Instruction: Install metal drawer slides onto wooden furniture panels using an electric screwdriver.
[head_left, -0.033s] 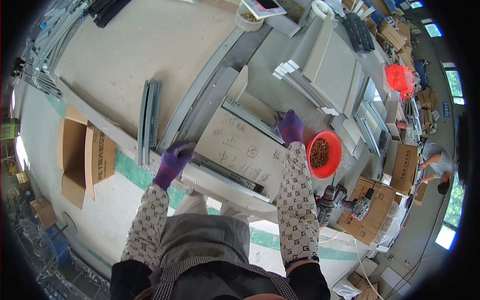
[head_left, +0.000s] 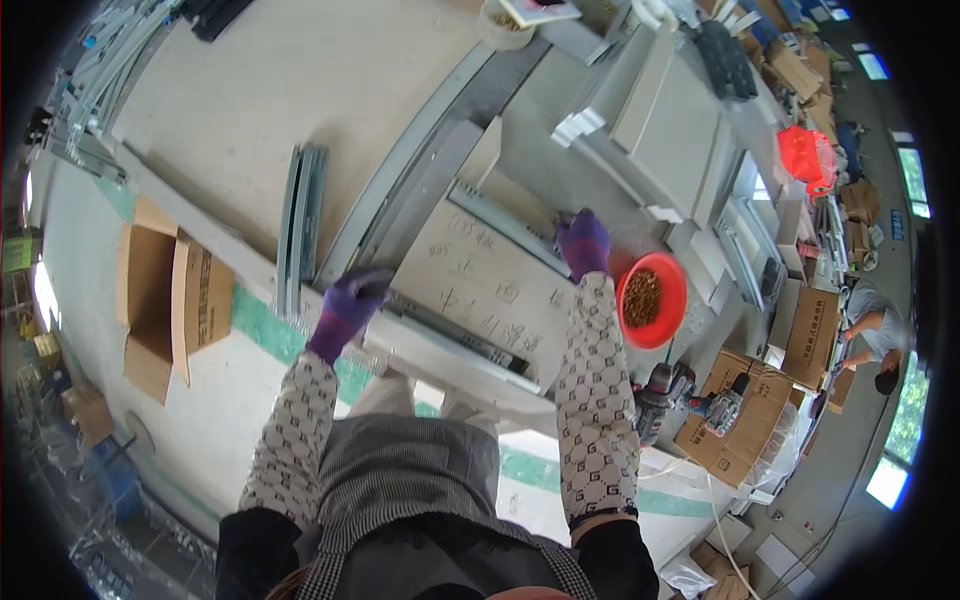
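A pale grey panel (head_left: 480, 290) with handwriting on it lies before me on the bench. One metal drawer slide (head_left: 508, 228) runs along its far edge, and another drawer slide (head_left: 465, 340) along its near edge. In a purple glove, my left hand (head_left: 347, 308) is closed at the panel's left near corner, close to the near slide's end. My right hand (head_left: 584, 246), also gloved in purple, has its fingers curled at the panel's right end, beside the far slide's end. The undersides of both grips are hidden.
A red bowl of small screws (head_left: 652, 300) stands right of my right hand, with cordless drills (head_left: 660, 400) nearer me. Loose slides (head_left: 301, 230) lie at left. Stacked panels (head_left: 655, 110) are at far right. An open carton (head_left: 155, 300) stands at left; another person (head_left: 878, 330) is far right.
The whole view has shifted slightly and blurred. Both hands keep their places at the panel, with no clear movement against it.
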